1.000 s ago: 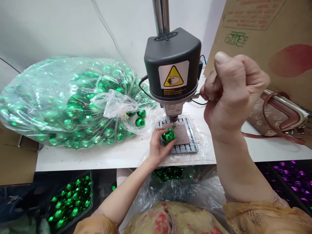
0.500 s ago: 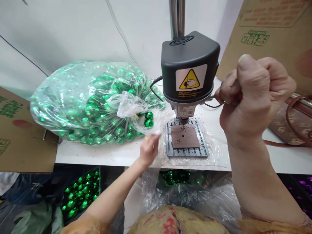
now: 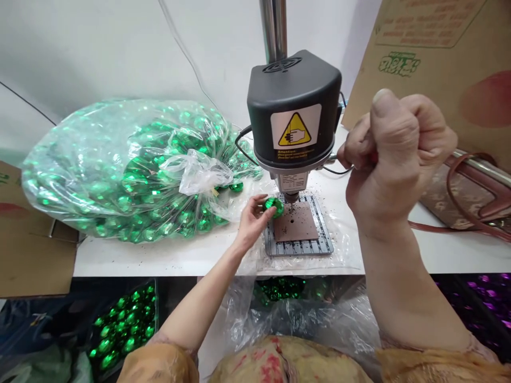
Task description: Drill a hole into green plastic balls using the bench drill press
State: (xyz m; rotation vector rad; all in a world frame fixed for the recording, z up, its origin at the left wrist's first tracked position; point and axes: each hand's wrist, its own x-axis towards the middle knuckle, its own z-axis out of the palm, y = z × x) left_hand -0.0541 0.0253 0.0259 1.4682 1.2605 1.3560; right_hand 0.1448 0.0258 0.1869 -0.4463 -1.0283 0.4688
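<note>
Between the thumb and fingers of my left hand (image 3: 253, 221) is a shiny green faceted ball (image 3: 273, 207). It is beside the bit of a small black drill press (image 3: 293, 111), over the left edge of a brown board (image 3: 297, 226) with a hole in it. That board lies on the slotted metal base plate (image 3: 297, 248), strewn with dark shavings. My right hand (image 3: 399, 143) is closed in a fist around the press's feed lever (image 3: 332, 158); most of the lever is hidden by the fingers. Another green ball (image 3: 236, 186) rests on plastic left of the press.
A knotted clear bag (image 3: 131, 170) full of green balls fills the table's left side. Cardboard boxes (image 3: 431, 58) stand at both sides. A patterned handbag (image 3: 447, 197) lies at right. Below the table edge are trays of green balls (image 3: 123, 324) and purple balls (image 3: 487, 298).
My left hand has picked up one of two green balls beside the bag and carried it right, toward the drill bit. My right hand keeps its grip on the lever. The view has shifted slightly.
</note>
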